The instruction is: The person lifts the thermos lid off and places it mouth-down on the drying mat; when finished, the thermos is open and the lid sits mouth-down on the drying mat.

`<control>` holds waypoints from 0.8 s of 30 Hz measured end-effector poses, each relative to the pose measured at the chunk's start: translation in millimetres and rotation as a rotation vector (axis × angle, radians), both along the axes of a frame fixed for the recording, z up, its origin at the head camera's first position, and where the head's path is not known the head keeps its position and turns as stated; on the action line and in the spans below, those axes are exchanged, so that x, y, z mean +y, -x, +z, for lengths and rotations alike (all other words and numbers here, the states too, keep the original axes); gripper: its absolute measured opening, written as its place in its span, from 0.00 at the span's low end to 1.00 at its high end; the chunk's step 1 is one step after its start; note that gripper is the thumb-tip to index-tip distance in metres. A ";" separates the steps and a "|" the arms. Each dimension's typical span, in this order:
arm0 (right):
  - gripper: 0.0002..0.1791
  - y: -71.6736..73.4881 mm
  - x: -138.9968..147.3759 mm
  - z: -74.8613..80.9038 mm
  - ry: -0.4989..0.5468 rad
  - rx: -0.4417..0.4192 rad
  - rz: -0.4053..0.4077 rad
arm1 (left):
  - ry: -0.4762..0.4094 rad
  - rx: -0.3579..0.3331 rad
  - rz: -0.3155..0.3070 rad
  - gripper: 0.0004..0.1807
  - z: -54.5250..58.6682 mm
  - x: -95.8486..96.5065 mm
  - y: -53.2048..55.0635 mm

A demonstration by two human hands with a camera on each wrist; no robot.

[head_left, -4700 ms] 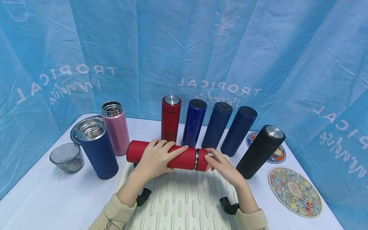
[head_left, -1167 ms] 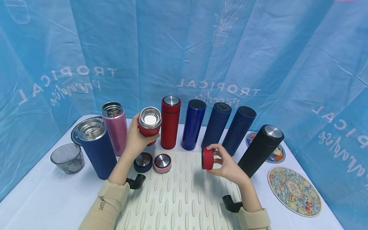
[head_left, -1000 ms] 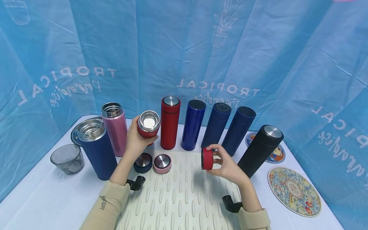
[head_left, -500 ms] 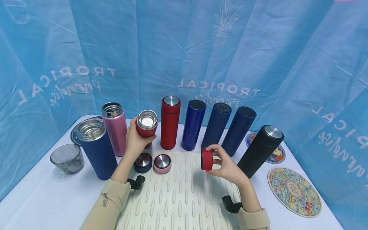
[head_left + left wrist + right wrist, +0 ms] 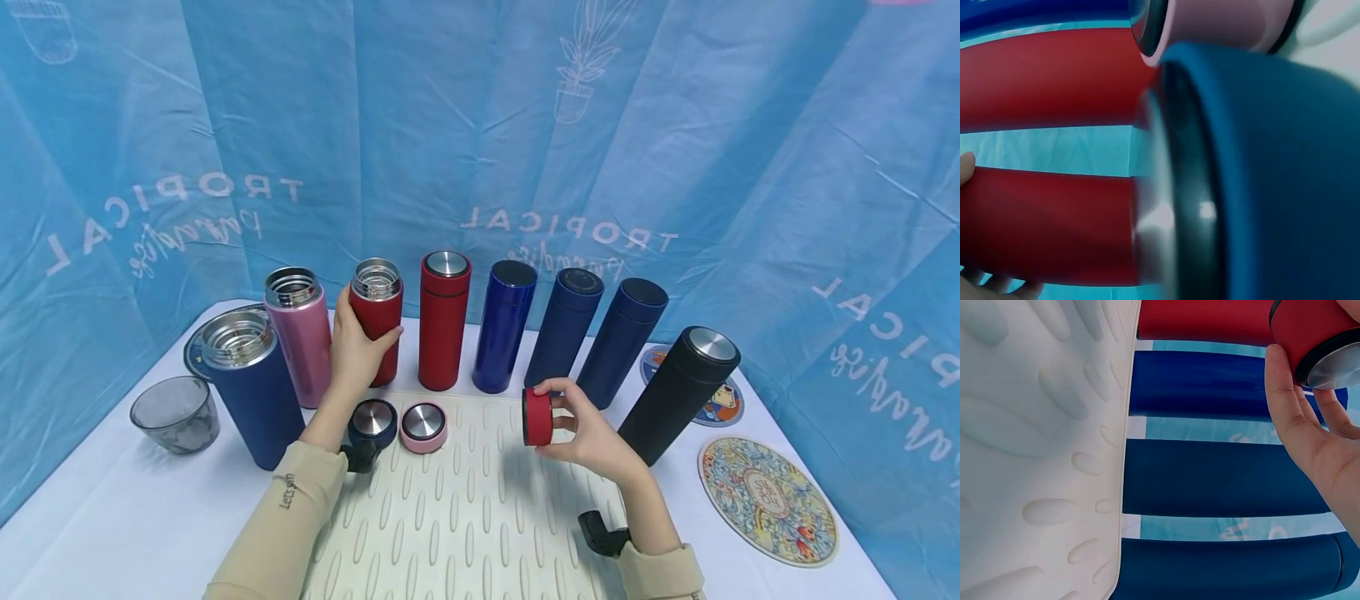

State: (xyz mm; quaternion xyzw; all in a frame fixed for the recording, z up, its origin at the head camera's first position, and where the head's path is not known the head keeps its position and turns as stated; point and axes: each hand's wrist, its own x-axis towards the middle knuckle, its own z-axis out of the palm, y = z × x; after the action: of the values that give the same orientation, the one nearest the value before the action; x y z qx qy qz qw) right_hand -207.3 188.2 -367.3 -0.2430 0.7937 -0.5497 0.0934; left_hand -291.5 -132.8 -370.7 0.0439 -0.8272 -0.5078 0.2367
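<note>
An uncapped red thermos [image 5: 380, 321] with a bare steel mouth stands upright at the back of the table. My left hand [image 5: 354, 346] grips it around the side, thumb across the front. In the left wrist view, the thermos body [image 5: 1054, 225] shows behind a navy lid [image 5: 1291, 169] that fills the right half. My right hand [image 5: 588, 433] pinches a red lid [image 5: 538, 417] on its side above the mat. The right wrist view shows the lid's [image 5: 1313, 331] black ring and steel top. An uncapped pink thermos [image 5: 303, 346] is just left of the red one.
A capped red thermos [image 5: 445, 329], several dark blue ones and a black one [image 5: 675, 400] line the back and right. An open navy thermos [image 5: 258, 400] and grey glass bowl [image 5: 176, 417] stand left. A pink lid [image 5: 423, 427] sits on the white mat [image 5: 480, 517]; a round coaster [image 5: 768, 500] lies right.
Earlier both hands held the red thermos sideways with its lid on. The lid has come off, and my left hand has lowered the thermos, tilted before, upright at the back. My right hand barely moved lately.
</note>
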 end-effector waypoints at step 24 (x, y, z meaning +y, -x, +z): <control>0.35 6.0 -15.7 -2.4 -0.167 0.129 -0.050 | 0.009 -0.043 0.046 0.53 1.0 1.9 7.4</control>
State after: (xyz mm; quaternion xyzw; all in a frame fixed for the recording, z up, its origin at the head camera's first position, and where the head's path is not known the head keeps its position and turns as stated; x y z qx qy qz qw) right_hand -213.3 172.5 -369.6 -0.2496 0.8469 -0.4671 0.0483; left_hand -298.8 -131.0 -369.7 0.0726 -0.8330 -0.4976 0.2307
